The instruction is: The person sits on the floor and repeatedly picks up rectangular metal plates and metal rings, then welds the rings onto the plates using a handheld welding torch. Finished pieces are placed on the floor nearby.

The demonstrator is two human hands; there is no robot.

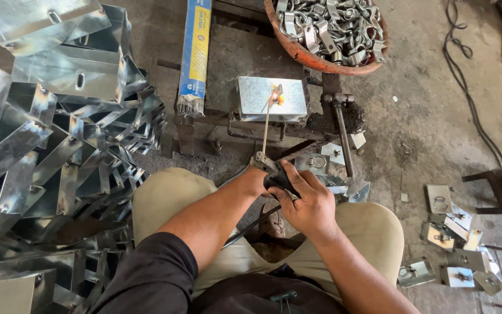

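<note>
Currently both my hands, right hand (309,203) and left hand (257,177), grip the electrode holder (268,168); its rod (267,125) sparks on the metal plate (272,99) (on the floor jig). Best kept steady, tip held close.

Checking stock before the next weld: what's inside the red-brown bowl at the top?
The bowl is heaped with shiny bent metal clamps. Only the top layer shows; anything beneath, and the bowl's bottom, is covered, and its far side is out of frame.
</note>
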